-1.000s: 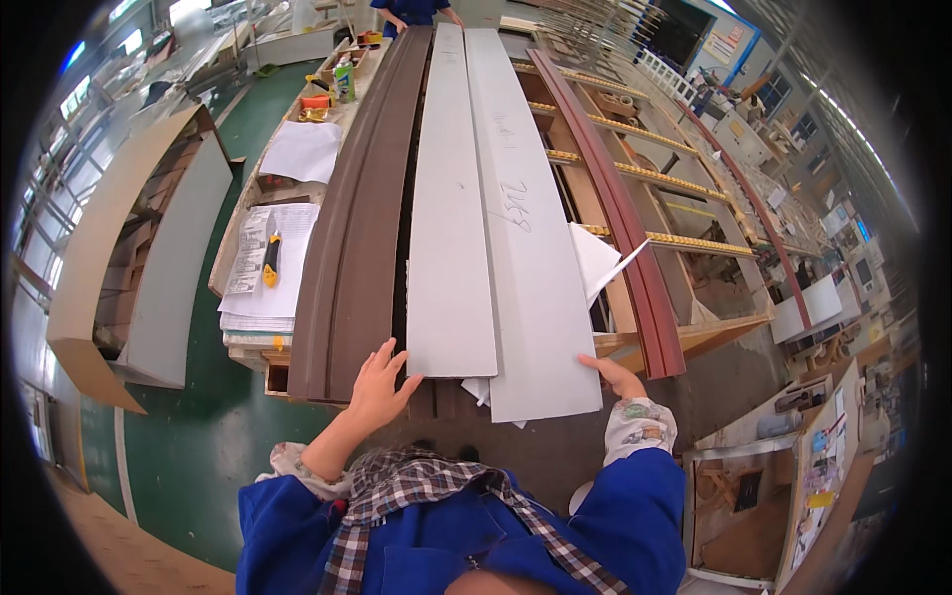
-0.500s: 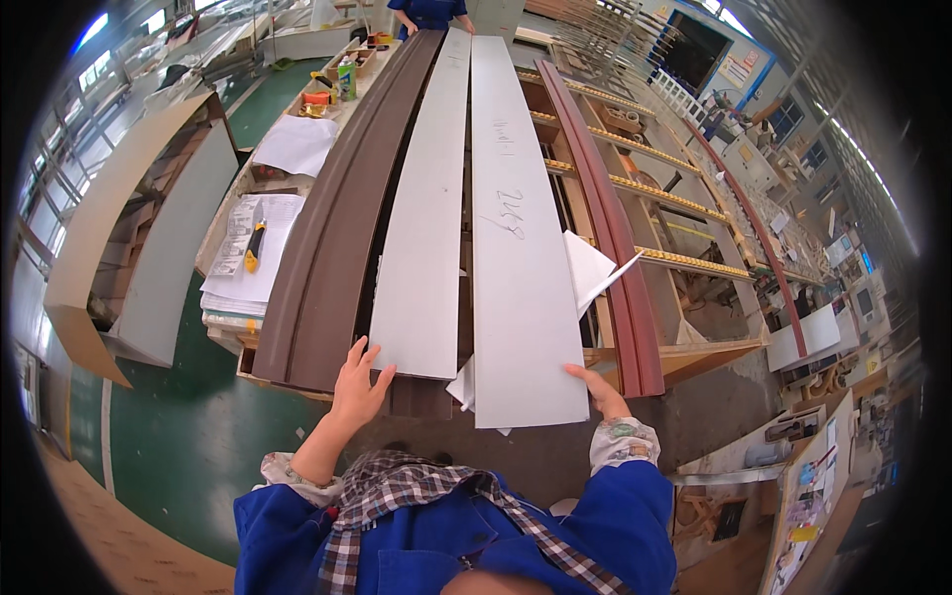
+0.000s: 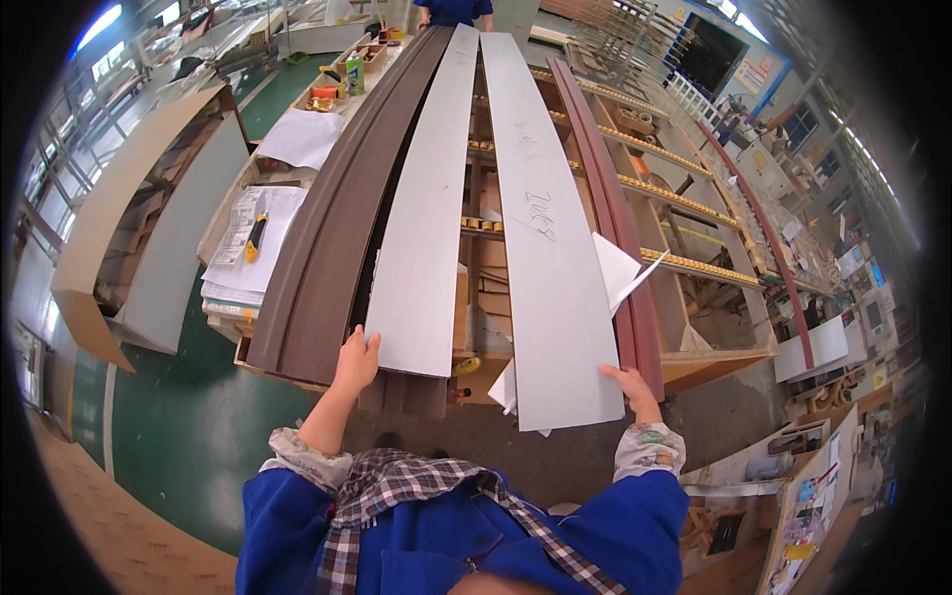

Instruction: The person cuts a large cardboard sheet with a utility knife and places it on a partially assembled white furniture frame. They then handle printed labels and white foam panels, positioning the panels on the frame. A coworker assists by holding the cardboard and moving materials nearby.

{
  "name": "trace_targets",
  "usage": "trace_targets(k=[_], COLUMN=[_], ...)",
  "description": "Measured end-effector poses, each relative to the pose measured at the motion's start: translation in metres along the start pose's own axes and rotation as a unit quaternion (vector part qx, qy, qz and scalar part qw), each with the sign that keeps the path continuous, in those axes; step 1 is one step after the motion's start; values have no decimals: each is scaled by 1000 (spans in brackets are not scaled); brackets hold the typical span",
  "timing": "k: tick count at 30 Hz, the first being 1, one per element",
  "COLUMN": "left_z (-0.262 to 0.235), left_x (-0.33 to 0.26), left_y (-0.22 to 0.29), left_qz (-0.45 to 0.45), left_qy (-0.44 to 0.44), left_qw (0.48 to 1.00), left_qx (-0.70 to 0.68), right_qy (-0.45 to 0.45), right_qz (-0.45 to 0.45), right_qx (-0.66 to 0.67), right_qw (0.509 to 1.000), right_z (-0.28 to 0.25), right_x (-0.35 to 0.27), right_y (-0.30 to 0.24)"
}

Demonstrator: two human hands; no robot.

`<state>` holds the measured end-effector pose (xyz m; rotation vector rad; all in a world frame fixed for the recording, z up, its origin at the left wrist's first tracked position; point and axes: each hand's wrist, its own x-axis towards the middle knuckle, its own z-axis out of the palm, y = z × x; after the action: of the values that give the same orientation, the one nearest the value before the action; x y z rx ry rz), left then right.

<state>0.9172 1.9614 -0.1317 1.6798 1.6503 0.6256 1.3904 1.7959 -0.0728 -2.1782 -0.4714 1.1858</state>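
Observation:
Two long white boards run away from me, side by side with a widening gap at the near end. At the near left edge of the left white board (image 3: 421, 248), my left hand (image 3: 354, 365) is closed, thumb against the edge and other fingers partly hidden. My right hand (image 3: 635, 389) grips the near right edge of the right white board (image 3: 565, 307), thumb on top, fingers hidden beneath. Handwriting marks that board, and torn white wrapping (image 3: 617, 268) sticks out along its right side. Left of both lies a dark brown profiled panel (image 3: 312, 248); to the right is a reddish-brown one (image 3: 635, 317).
A co-worker (image 3: 454, 12) stands at the boards' far end. The left bench holds papers (image 3: 297, 139), a yellow utility knife (image 3: 257, 236) and a green bottle (image 3: 354, 74). Yellow roller strips (image 3: 699, 266) cross the wooden frame table. An opened cardboard box (image 3: 89, 293) stands far left.
The right white board has shifted right with my right hand, widening the gap between the boards. My left hand's spread fingers have closed at the left board's edge.

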Motion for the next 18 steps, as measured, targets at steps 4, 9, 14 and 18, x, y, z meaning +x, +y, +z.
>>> trace_targets(k=[4, 9, 14, 18], left_z=[2, -2, -9, -2], left_x=[7, 10, 2, 12], left_y=[2, 3, 7, 10], left_qz=[-68, -77, -64, -60], left_qy=[-64, -118, -122, -123], left_qw=[996, 990, 990, 990], left_qx=[-4, -1, 5, 27], right_qy=[270, -21, -95, -9], right_qz=[-335, -430, -439, -480], right_qx=[-262, -139, -229, -280], right_qw=[864, 892, 864, 831], right_z=[22, 143, 222, 214], right_x=[-2, -48, -49, -29], right_y=[2, -43, -67, -108])
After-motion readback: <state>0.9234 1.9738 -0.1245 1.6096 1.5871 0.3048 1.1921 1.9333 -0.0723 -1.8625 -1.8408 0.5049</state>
